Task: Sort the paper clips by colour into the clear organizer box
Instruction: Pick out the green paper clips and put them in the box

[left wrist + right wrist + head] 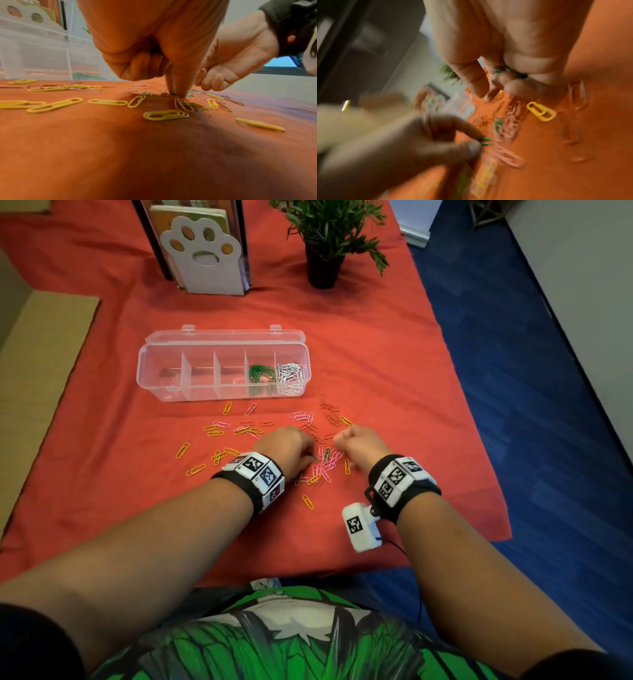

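Red tablecloth [359, 337] carries scattered clips; green-picking is under way: left hand [286, 448] pinches a green paper clip [485, 141], right hand [359, 445] clutches collected greens [510, 71], bound next for the organizer's green compartment [261, 376] at eleven o'clock.

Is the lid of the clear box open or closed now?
Open. The lid lies folded back behind the box, and its compartments are uncovered.

Both hands [320, 445] over scattered clips [322, 463]
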Available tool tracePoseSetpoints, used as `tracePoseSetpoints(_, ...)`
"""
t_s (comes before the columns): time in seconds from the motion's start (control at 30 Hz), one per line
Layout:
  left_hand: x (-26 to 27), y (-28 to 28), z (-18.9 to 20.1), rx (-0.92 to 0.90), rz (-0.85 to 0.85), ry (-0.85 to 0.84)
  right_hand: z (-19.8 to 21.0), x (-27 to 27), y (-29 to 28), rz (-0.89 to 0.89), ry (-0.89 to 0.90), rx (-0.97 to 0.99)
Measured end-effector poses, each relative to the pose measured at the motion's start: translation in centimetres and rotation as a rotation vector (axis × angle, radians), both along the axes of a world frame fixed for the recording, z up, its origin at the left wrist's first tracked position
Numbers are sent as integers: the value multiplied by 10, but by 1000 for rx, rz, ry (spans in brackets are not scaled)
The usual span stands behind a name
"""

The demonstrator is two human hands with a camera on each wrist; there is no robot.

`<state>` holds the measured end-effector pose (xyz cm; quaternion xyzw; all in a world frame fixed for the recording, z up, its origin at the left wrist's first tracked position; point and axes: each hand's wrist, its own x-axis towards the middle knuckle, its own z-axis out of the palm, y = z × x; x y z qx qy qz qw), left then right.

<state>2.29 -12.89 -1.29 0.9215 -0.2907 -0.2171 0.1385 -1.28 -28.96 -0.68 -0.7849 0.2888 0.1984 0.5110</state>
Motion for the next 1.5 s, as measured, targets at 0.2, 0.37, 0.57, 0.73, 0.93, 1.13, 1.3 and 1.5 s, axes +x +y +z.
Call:
tracePoseSetpoints(0.2,-2,1,-3,16,-15,-14,-11,-6,16,482,-139,-592)
tracePoseSetpoints(0.37,-6,5,-1,16,-75,6,-8,-2,12,457,-165,-597)
tracePoseSetpoints(0.57,-5,-4,-2,83,-117,-100,11,15,-8,15,-130,-191)
tracePoseSetpoints(0.73,1,-2,-4,-19,38,-41,35,16,-14,-425,-157,452)
tracePoseSetpoints(0.93,13,26,27,-790,875,926,46,13,-4,-520,-102,784)
tracePoseSetpoints(1.13,11,60,53,-1145,1020,1244,45,15,24,-455,-66,936)
tracePoseSetpoints(1.3,16,79,52,-1204,1093,1242,46,22,38,-378,-27,936)
tracePoseSetpoints(1.5,26,101,51,-1190,1160,1219,49,27,47,-374,-14,978)
